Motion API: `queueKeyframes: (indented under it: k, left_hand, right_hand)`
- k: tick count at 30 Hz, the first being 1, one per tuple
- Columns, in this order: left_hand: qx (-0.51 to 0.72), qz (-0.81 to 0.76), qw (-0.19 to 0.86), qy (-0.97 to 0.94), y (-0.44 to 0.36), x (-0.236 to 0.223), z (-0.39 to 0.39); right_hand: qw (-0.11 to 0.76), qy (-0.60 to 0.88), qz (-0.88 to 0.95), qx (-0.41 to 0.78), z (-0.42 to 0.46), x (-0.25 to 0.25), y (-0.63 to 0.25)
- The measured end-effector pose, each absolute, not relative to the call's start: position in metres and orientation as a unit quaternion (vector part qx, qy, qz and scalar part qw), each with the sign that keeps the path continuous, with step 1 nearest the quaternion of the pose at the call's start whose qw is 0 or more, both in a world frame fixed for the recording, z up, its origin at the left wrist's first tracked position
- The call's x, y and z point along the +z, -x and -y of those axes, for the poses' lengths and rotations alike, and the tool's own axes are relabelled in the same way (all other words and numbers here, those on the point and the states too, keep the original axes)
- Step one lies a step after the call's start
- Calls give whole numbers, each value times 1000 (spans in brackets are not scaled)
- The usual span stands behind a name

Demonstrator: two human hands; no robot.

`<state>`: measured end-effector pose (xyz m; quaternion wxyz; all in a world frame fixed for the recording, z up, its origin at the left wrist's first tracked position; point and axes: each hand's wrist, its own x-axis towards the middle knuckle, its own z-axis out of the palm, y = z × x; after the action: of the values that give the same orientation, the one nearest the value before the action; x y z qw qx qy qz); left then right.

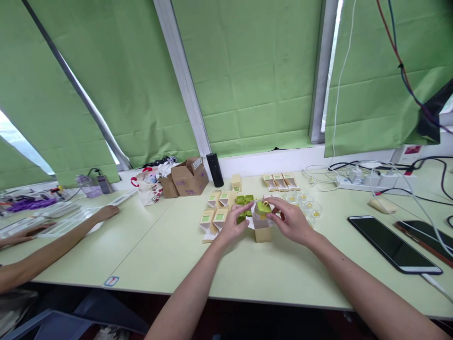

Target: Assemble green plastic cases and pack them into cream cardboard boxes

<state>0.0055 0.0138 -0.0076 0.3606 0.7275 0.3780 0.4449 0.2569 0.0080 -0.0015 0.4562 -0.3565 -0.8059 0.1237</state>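
In the middle of the table, a small open cardboard box [263,234] stands upright with its white inner flaps spread. My right hand [292,221] pinches a small green-capped container [262,208] with a yellowish loop on top, right over the box's opening. My left hand [232,225] is closed at the box's left flap, its index finger stretched toward the green cap. Behind the hands sit several green square pieces [245,199]. To the left are several opened small boxes [207,219], and to the right several clear round cups [307,205] with yellow centres.
More small boxes [281,181] lie at the back, near a black cylinder [214,170] and a brown carton [190,177]. Phones [392,243], cables and a power strip [375,182] occupy the right. At left, another person's hand [107,212] rests by white trays [67,225].
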Motion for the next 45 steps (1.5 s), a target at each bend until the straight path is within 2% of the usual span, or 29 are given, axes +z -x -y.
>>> queueKeyframes:
  k: [7, 17, 24, 35, 45]
  left_hand:
    - [451, -380, 351, -727, -5, -8, -13]
    - [449, -388, 353, -723, -6, -8, -13]
    - [454, -387, 355, -720, -6, -10, -12]
    - [456, -393, 335, -725, -8, -9, -12]
    - [450, -394, 344, -724, -8, -7, -12]
  right_hand:
    - [397, 368, 833, 114, -6, 0, -256]
    - [378, 361, 846, 106, 0, 2, -255]
    - [334, 370, 862, 89, 6, 4, -252]
    - [364, 353, 858, 83, 2, 0, -245]
    - [417, 376, 815, 146, -7, -11, -240]
